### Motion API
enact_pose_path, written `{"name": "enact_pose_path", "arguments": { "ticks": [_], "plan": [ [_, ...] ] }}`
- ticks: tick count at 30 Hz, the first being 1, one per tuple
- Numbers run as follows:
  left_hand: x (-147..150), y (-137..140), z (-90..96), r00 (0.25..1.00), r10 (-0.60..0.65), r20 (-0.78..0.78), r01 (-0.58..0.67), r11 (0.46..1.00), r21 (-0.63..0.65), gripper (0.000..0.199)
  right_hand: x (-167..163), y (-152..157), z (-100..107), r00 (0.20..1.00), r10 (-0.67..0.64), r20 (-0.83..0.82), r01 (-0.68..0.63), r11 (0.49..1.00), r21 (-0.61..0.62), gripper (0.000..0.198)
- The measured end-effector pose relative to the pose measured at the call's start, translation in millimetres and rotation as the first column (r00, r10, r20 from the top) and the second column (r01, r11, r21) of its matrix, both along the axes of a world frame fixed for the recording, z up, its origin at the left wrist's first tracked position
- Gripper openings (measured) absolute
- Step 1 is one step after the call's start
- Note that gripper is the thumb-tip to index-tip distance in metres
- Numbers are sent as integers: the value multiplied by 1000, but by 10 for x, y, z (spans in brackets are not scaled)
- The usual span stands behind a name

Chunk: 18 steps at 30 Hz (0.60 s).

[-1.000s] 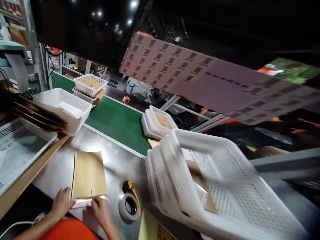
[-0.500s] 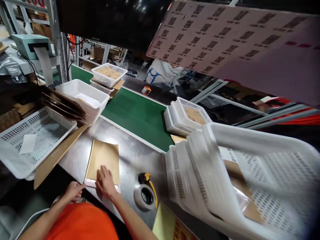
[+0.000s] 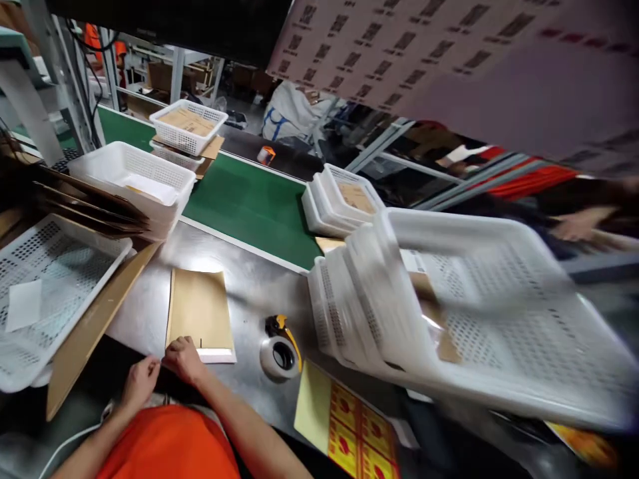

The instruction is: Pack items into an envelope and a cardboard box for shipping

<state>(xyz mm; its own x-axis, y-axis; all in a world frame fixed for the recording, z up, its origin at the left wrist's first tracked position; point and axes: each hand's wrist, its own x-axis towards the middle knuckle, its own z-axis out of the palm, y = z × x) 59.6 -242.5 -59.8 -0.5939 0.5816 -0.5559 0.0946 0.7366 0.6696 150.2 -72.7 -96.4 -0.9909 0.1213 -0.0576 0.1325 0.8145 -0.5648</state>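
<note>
A brown padded envelope (image 3: pixel 200 313) lies flat on the steel table (image 3: pixel 249 293), its white flap end toward me. My right hand (image 3: pixel 182 359) rests on the envelope's near left corner, fingers curled over the edge. My left hand (image 3: pixel 140 380) sits just left of it at the table's front edge, fingertips close to the right hand; whether it pinches anything is unclear. A tape dispenser (image 3: pixel 280 349) with a white roll stands to the right of the envelope.
A stack of white perforated baskets (image 3: pixel 449 313) leans at the right. More white baskets (image 3: pixel 60 279) and cardboard sit at left. A green conveyor belt (image 3: pixel 249 206) carries baskets (image 3: pixel 187 126) behind the table. Yellow-red label sheets (image 3: pixel 349 426) lie near the front edge.
My right hand slid back from the middle of the envelope's near end to its near left corner. The left hand came up close beside it. The view swung slightly.
</note>
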Motion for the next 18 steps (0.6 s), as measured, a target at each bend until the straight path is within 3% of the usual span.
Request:
{"name": "enact_pose_path", "arguments": {
  "ticks": [2, 4, 6, 8, 10, 11, 12, 14, 16, 17, 18],
  "plan": [
    [-127, -48, 8, 979, -105, -176, 117, 991, 58, 43, 20, -28, 32, 1000, -24, -15, 23, 997, -78, 11],
    [-270, -12, -12, 869, -313, -382, 370, 925, 83, 61, 97, -87, 105, 997, -67, -47, 59, 985, -161, 9],
    [-395, 72, -52, 662, -545, -515, 651, 758, 35, 77, 285, -178, 200, 984, -160, -80, 138, 962, -237, 12],
    [-492, 150, -107, 485, -684, -545, 801, 598, -38, 77, 636, -289, 287, 943, -322, -82, 283, 909, -305, 14],
    [-584, 198, -178, 391, -720, -573, 841, 533, -96, 63, 1188, -424, 343, 832, -554, -27, 511, 785, -350, 13],
    [-639, 219, -220, 371, -710, -599, 842, 529, -106, 56, 1541, -520, 363, 729, -684, 25, 646, 677, -353, 13],
    [-703, 244, -264, 363, -689, -628, 839, 534, -101, 51, 1935, -654, 385, 587, -805, 88, 778, 531, -337, 13],
    [-842, 317, -344, 364, -642, -675, 848, 528, -46, 48, 2774, -1083, 459, 200, -954, 225, 959, 143, -244, 19],
    [-960, 402, -376, 382, -621, -685, 865, 501, 29, 55, 3519, -1738, 604, -228, -917, 327, 960, -268, -82, 26],
    [-1000, 438, -366, 396, -623, -674, 870, 489, 59, 61, 3804, -2123, 697, -417, -837, 354, 897, -441, 12, 28],
    [-1026, 466, -339, 413, -630, -658, 870, 486, 82, 66, 4017, -2520, 794, -575, -734, 363, 808, -580, 108, 28]
  ]
}}
